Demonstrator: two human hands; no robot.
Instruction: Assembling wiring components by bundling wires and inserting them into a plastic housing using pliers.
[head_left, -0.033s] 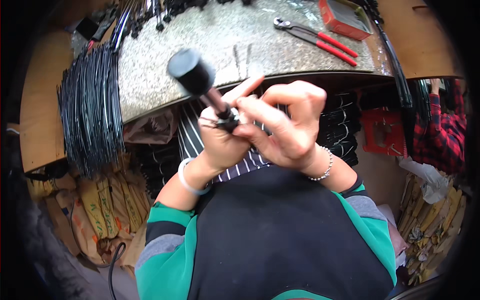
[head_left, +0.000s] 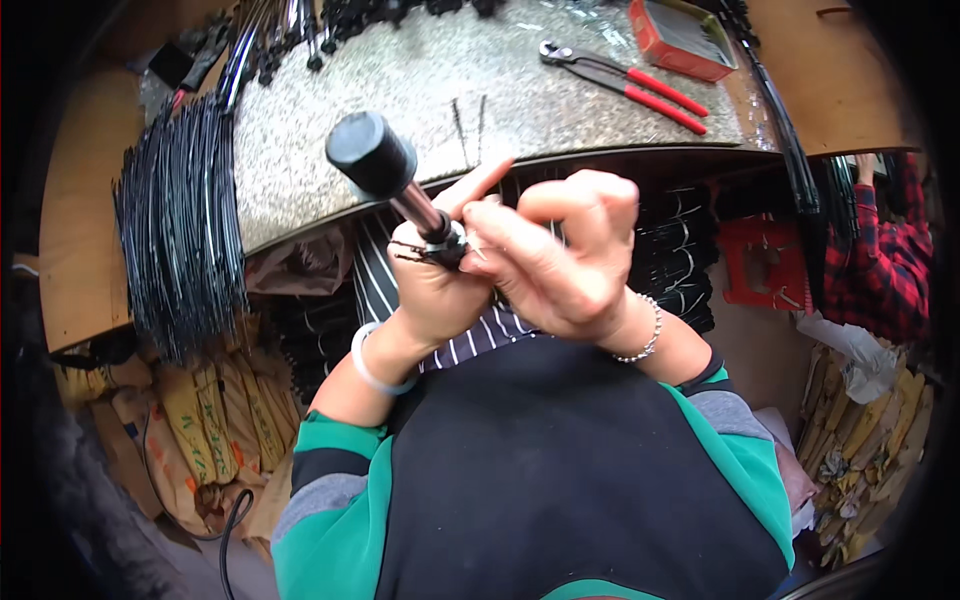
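My left hand (head_left: pixel 440 290) is closed round a metal umbrella shaft (head_left: pixel 418 208), which tilts up to the left and ends in a black cylindrical handle (head_left: pixel 370 155). A black collar (head_left: pixel 443 245) sits low on the shaft, with short thin black pieces (head_left: pixel 408 250) sticking out beside it. The left index finger points away toward the table. At the collar, my right hand (head_left: pixel 570 245) pinches with thumb and forefinger; whatever lies between those fingertips is too small to make out. Two thin dark pieces (head_left: pixel 468 130) lie at the table edge just beyond my hands.
The speckled tabletop (head_left: pixel 290 150) carries red-handled pincers (head_left: pixel 625 85) and an open red box (head_left: pixel 680 40). A thick bundle of thin black rods (head_left: pixel 180 220) hangs over its left edge. Under the table stands a red plastic stool (head_left: pixel 762 265); at right is another person's checked sleeve (head_left: pixel 880 265).
The shaft and handle have shifted slightly left and down, and the handle is less blurred. Both hands keep their grip. The tabletop things sit slightly further left in the picture.
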